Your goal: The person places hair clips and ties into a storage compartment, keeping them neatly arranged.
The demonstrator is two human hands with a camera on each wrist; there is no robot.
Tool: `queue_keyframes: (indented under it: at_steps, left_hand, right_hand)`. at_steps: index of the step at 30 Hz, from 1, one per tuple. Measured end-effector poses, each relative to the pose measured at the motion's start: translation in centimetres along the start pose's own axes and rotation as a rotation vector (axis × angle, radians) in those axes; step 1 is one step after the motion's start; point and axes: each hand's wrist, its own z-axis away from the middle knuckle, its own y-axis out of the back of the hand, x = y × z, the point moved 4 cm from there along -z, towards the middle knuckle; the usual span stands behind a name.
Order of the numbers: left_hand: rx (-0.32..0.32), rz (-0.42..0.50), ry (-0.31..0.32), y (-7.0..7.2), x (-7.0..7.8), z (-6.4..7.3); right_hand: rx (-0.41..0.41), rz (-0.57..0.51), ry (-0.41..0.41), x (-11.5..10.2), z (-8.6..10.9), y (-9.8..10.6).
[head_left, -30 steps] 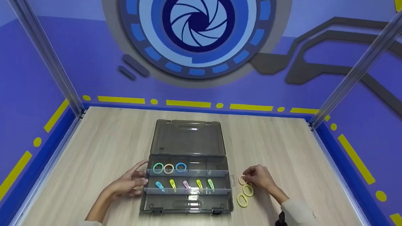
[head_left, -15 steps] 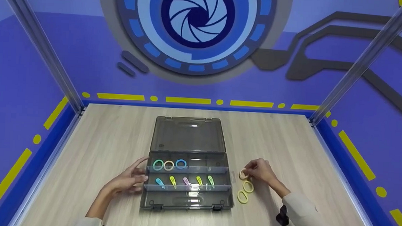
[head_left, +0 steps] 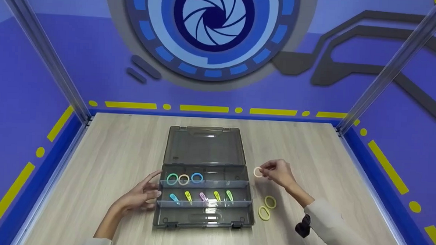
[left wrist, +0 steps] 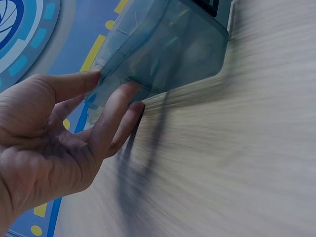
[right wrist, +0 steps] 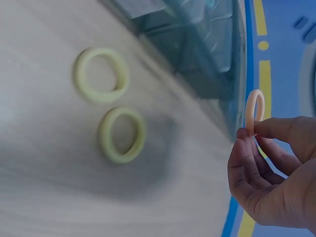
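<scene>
My right hand (head_left: 282, 174) pinches a peach hair tie (right wrist: 251, 112) between thumb and fingertips, raised beside the box's right side. Two yellow hair ties (head_left: 259, 213) lie on the table below that hand. My left hand (head_left: 137, 197) touches the left wall of the grey see-through box (head_left: 184, 221) with loosely extended fingers; the left wrist view shows the fingertips at the wall. Inside the box's back row stand a green hair tie (head_left: 167, 179), a peach one and a blue one (head_left: 192, 178). Several coloured hair clips (head_left: 202, 196) lean in the middle row; the front row holds nothing visible.
The box's lid (head_left: 205, 146) is folded back flat towards the rear wall. Clear dividers (head_left: 240, 204) separate the rows. Blue printed panels (head_left: 211, 96) and metal posts (head_left: 389, 71) enclose the wooden table (head_left: 302, 141).
My right hand has lifted the peach hair tie off the table beside the yellow ones and moved it up and slightly left. The left hand stays at the box.
</scene>
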Motion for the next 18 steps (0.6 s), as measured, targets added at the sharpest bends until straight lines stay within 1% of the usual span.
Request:
queue_keyframes:
  at_steps: [5,9,13,18]
  left_hand:
    - [-0.011,-0.001,-0.022,0.0,0.0,0.0]
    - [-0.002,-0.001,-0.014,0.0,0.0,0.0]
    - [0.011,-0.020,-0.011,0.1,0.0,0.0]
    - [0.011,-0.032,-0.006,0.0,0.0,0.2]
  right_hand:
    - [-0.054,-0.017,0.056,-2.0,-0.9,-2.0]
    - [-0.100,-0.037,0.114,-3.4,-1.4,-4.1]
    - [-0.122,-0.059,0.154,-4.3,-1.6,-6.0]
    - [-0.176,-0.114,0.166,-4.7,-1.8,-8.1]
